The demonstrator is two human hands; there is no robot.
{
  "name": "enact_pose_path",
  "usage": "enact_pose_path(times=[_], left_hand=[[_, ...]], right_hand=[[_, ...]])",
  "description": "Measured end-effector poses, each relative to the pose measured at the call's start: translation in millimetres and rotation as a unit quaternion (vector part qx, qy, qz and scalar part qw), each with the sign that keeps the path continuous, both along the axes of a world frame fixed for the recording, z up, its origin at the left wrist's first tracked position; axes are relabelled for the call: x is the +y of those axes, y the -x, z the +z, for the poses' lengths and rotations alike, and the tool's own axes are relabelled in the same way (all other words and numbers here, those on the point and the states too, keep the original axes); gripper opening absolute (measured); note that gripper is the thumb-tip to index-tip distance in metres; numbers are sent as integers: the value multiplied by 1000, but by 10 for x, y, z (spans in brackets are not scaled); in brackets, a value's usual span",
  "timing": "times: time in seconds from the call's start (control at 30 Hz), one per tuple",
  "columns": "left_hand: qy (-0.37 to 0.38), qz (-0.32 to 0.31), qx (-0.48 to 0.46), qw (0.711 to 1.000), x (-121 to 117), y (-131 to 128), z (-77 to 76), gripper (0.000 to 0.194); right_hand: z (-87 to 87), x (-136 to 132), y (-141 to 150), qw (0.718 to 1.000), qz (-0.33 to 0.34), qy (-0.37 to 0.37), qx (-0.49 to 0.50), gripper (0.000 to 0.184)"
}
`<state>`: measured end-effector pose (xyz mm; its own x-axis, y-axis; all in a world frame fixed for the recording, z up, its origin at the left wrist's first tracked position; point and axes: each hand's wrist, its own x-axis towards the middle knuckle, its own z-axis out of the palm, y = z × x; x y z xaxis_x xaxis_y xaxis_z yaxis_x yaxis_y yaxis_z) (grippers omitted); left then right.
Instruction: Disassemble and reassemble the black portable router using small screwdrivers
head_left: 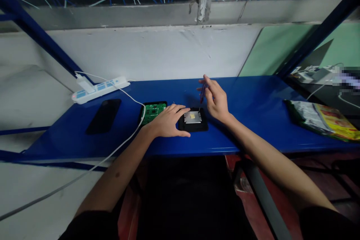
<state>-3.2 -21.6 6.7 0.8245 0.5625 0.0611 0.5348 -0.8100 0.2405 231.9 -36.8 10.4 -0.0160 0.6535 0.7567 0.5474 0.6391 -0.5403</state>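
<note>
A small black case [204, 124] lies on the blue table, with a silver metal plate [197, 119] in it and a pale yellow pad on the plate's middle. My left hand [170, 120] rests with spread fingers against the case's left side, thumb at its near edge. Above the plate's far right corner, my right hand [216, 99] grips an upright screwdriver [202, 93] whose thin shaft reaches down to that corner. Partly behind my left hand sits a green circuit board [153, 112] in a black shell.
A dark phone [104, 116] lies on the left, below a white power strip [101, 89] with a plug in it. A white cable [123, 142] crosses the table beside the circuit board. At the right edge is a colourful plastic packet [323, 120]. A wall stands behind.
</note>
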Motion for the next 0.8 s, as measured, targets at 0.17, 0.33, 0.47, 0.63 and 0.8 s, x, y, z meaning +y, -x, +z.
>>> enact_pose_path(times=[0.17,0.33,0.47,0.63,0.8], left_hand=[[-9,-5,-25,1000,-33,20,-2,95],[0,-8,-48,999,-42,5,24,89],[2,-2,-45,999,-41,9,24,91],[0,-2,-44,999,-31,8,5,89],[0,6,-39,999,-18,-8,-13,89]], right_hand=[[16,2,49,1000,-22,-9,-11,43],[60,-44,100,999,-42,-13,-25,30],[65,-68,101,999,-29,-17,-21,29],[48,-52,53,1000,-9,-2,4,33],[34,-34,51,997,-64,-28,-35,29]])
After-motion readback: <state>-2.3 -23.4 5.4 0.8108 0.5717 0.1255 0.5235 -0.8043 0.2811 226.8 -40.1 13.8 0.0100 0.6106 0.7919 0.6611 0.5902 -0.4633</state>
